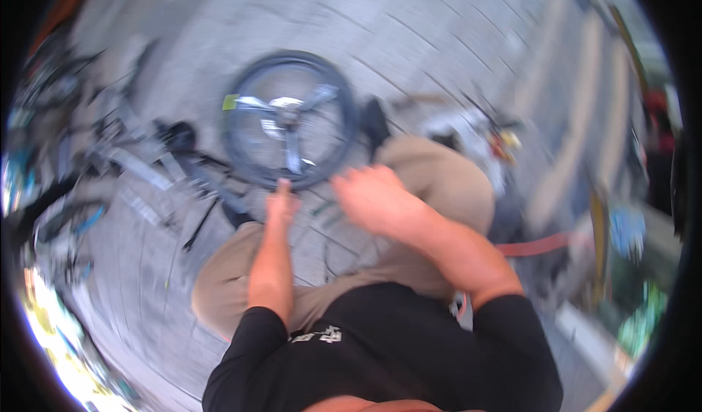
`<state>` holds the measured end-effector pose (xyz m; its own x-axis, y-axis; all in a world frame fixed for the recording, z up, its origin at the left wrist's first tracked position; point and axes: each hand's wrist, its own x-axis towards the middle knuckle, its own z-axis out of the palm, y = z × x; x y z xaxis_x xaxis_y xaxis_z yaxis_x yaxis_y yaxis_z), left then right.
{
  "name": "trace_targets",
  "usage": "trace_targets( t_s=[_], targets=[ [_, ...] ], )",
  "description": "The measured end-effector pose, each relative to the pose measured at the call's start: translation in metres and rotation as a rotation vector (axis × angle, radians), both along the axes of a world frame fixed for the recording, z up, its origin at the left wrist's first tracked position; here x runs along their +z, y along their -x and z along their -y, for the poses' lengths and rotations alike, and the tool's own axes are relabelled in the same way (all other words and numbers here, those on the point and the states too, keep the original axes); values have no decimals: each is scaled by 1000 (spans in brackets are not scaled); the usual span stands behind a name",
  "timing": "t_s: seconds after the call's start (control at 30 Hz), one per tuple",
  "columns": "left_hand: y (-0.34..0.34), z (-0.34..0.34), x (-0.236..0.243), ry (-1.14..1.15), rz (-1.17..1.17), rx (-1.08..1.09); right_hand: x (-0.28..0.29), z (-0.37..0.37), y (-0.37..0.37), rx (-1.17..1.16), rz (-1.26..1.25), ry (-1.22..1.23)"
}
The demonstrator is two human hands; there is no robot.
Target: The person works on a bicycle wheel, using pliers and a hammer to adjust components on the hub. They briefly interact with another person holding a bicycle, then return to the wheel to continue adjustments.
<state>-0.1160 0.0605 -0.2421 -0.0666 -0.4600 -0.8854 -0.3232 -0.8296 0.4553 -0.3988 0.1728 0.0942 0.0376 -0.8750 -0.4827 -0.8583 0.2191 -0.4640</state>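
In front of my knees is a small wheel (292, 157) with a dark tyre, three pale, shiny spokes and a yellow-green tag on its left side. My left hand (281, 203) is at the tyre's near edge, its thumb over the rubber and its other fingers mostly hidden; it appears to grip the wheel. Just right of the near rim, my right hand (371, 196) is apart from the tyre, blurred, with fingers curled in. Whatever those fingers may hold cannot be made out.
Left of the wheel lies a grey frame-like assembly (139, 165) with dark parts. More bicycle-like parts (62, 225) crowd the far left. Past my right knee, a pale sheet (472, 138) bears small coloured items. A red strip (537, 246) runs along the right. Paving (409, 24) extends beyond the wheel.
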Motion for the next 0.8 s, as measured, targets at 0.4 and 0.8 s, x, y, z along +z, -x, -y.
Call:
trace_targets(
  t_s=[0.4, 0.8],
  targets=[
    [11, -42, 98, 171, -86, -110, 3, 53, -43, 164, -136, 166],
    [-25, -9, 249, 931, -229, -731, -38, 55, 109, -229, -208, 432]
  ],
)
